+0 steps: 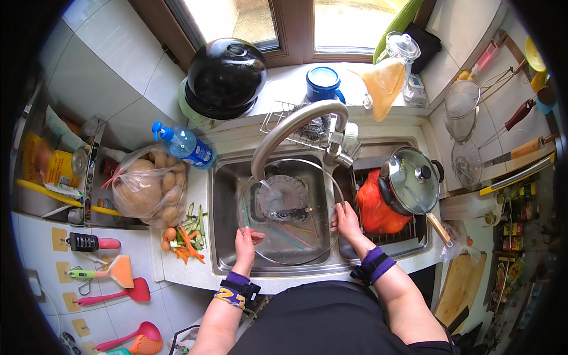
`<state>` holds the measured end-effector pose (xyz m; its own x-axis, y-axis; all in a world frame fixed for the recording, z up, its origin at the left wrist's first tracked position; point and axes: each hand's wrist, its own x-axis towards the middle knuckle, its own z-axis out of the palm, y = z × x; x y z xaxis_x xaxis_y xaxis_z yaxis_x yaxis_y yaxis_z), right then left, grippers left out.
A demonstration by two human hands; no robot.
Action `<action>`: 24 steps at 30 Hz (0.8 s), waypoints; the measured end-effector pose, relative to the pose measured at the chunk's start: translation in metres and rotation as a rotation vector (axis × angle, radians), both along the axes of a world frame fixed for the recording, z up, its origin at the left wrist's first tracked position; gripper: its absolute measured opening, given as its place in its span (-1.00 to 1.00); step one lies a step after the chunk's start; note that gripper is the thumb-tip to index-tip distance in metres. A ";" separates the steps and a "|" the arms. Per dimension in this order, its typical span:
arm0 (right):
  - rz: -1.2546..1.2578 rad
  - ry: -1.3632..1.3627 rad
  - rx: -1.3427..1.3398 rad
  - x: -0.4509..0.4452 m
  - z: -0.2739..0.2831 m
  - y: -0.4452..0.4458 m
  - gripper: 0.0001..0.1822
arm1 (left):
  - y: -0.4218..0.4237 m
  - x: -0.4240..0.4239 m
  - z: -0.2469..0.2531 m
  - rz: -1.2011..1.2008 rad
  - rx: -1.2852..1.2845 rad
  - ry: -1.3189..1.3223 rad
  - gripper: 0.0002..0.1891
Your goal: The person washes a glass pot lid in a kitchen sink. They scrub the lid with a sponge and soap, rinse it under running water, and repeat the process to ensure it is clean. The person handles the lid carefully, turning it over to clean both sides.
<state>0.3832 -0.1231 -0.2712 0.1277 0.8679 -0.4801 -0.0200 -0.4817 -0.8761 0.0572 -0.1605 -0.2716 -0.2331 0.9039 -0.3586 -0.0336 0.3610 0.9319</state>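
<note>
A large round clear glass lid (288, 248) with a thin metal rim is held over the left basin of a stainless steel sink (226, 222). My left hand (246, 243) grips the rim at its lower left. On the right side of the rim, my right hand (346, 222) has its fingers closed around the edge. Water runs from the curved metal faucet (297, 117) onto the glass. Through the glass, several thin coloured sticks (293, 237) show in the basin, blurred by the water.
In the right basin, a lidded pot (410, 182) stands beside a red plastic bag (377, 208). Vegetable peelings and eggshells (188, 242) lie on the left counter, near a bag of potatoes (153, 186) and a blue pump bottle (186, 146). Behind the faucet sits a wire rack (284, 120).
</note>
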 end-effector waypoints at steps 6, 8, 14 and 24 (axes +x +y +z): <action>0.015 -0.230 0.021 -0.002 0.006 0.000 -0.75 | 0.002 0.005 -0.005 0.009 -0.015 0.032 -0.65; -0.015 -0.419 0.187 0.002 -0.020 -0.002 -0.75 | 0.005 0.009 -0.008 -0.001 -0.019 0.031 -0.64; -0.044 -0.618 0.187 -0.004 -0.020 -0.001 -0.71 | 0.001 0.012 -0.016 0.007 -0.026 0.032 -0.63; -0.002 -0.716 0.224 -0.005 -0.013 0.007 -0.67 | 0.005 -0.003 -0.024 -0.078 -0.094 0.204 -0.60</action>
